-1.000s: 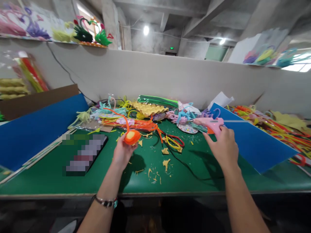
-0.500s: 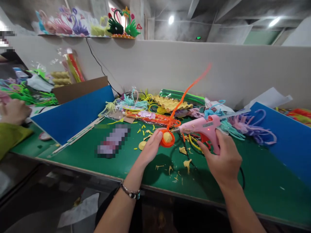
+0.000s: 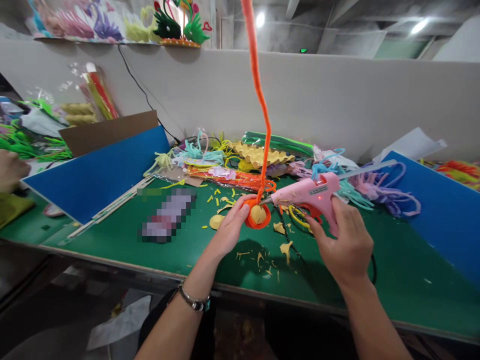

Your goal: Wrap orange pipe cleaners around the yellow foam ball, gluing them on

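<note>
My left hand (image 3: 231, 227) pinches an orange coil of pipe cleaner (image 3: 265, 219) wound around a pale yellow disc (image 3: 258, 214). The loose orange end (image 3: 265, 117) rises from the coil past the top of the view. In my right hand (image 3: 347, 240) is a pink hot glue gun (image 3: 309, 192), its clear glue stick (image 3: 369, 168) sticking out at the back. The gun's metal tip touches or nearly touches the coil's upper right edge, near the base of the loose end. Whether the trigger is pressed I cannot tell.
Yellow scraps (image 3: 287, 248) and a yellow disc (image 3: 216, 222) lie on the green table (image 3: 157, 260). Blue boards (image 3: 97, 175) stand left and right. Bundles of pipe cleaners (image 3: 240, 176) line the back. Another person's hand (image 3: 11, 172) shows at far left.
The loose orange end has swung from leaning right to nearly upright, and the coil has turned slightly in my left hand. The glue gun stays at the coil. The view has shifted a little.
</note>
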`<state>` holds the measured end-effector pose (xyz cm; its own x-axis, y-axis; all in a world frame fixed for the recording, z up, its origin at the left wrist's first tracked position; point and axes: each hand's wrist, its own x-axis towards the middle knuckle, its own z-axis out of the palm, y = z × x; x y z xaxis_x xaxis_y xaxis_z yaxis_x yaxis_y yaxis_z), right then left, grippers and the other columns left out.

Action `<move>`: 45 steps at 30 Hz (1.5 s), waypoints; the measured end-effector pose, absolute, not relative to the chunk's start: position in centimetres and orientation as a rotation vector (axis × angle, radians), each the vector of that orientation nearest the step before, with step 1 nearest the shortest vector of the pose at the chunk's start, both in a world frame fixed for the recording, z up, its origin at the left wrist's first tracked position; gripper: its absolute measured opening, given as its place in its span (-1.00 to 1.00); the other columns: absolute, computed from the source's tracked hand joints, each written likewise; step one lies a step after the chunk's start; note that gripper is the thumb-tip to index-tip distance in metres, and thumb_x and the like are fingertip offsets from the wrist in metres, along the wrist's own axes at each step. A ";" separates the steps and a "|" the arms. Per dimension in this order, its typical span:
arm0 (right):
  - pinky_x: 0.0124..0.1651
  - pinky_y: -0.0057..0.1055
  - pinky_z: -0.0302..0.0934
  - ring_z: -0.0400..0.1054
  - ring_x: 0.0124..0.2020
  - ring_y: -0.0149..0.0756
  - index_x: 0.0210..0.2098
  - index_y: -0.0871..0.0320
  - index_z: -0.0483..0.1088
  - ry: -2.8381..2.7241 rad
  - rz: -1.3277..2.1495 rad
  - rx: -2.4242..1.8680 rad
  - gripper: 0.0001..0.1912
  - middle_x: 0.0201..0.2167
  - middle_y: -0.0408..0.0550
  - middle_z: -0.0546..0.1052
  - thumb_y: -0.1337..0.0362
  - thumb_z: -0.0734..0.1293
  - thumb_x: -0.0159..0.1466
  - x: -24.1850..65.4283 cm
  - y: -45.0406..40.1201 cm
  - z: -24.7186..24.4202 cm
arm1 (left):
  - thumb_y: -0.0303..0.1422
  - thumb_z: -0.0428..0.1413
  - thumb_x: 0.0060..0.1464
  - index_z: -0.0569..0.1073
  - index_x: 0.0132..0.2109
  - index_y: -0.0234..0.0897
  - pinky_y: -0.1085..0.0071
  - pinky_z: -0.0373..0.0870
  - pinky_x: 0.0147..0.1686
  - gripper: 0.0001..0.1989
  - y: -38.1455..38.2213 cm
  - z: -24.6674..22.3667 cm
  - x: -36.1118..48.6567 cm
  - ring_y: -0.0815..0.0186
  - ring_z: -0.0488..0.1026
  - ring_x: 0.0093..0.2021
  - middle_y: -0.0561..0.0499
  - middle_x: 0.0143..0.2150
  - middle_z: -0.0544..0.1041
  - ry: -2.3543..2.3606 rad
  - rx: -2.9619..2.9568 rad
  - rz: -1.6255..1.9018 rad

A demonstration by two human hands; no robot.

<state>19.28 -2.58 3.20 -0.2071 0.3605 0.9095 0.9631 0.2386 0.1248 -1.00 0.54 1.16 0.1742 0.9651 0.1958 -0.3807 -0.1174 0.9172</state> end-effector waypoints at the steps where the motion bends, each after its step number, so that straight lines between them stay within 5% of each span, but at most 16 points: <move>1: -0.21 -0.34 0.27 0.42 -0.29 -0.16 0.14 0.20 0.14 -1.719 -0.965 -1.231 -0.47 -0.30 0.09 0.50 0.13 0.24 0.24 19.3 -2.6 3.2 | -0.24 0.08 0.07 0.49 -0.14 -0.20 0.46 0.22 -0.01 -0.77 0.5 1.1 -1.0 0.21 0.35 0.04 0.03 -0.09 0.51 0.701 1.135 1.323; 10: -0.22 -0.33 0.28 0.43 -0.29 -0.13 0.13 0.21 0.14 -1.709 -1.012 -1.266 -0.49 -0.29 0.12 0.50 0.14 0.23 0.24 19.3 -2.6 3.1 | -0.30 0.10 0.04 0.48 -0.16 -0.20 0.45 0.26 -0.05 -0.80 0.4 1.0 -0.8 0.22 0.39 -0.05 0.03 -0.17 0.52 0.761 1.063 1.346; 23: -0.29 -0.38 0.27 0.43 -0.35 -0.19 0.06 0.25 0.20 -1.673 -1.114 -1.195 -0.56 -0.34 0.09 0.51 0.17 0.23 0.25 18.9 -2.6 3.6 | -0.20 -0.03 0.13 0.38 -0.02 -0.19 0.34 0.05 0.16 -0.68 1.1 0.3 -0.9 0.19 0.23 0.16 0.02 0.10 0.40 0.700 1.225 1.322; 45: -0.34 -0.39 0.26 0.43 -0.37 -0.19 0.00 0.27 0.24 -1.683 -1.111 -1.211 -0.68 -0.35 0.09 0.52 0.29 0.20 0.28 18.8 -2.8 3.8 | -0.24 -0.04 0.08 0.38 -0.03 -0.24 0.28 0.02 0.18 -0.67 0.7 0.9 -0.8 0.15 0.20 0.20 -0.04 0.14 0.37 0.762 1.267 1.280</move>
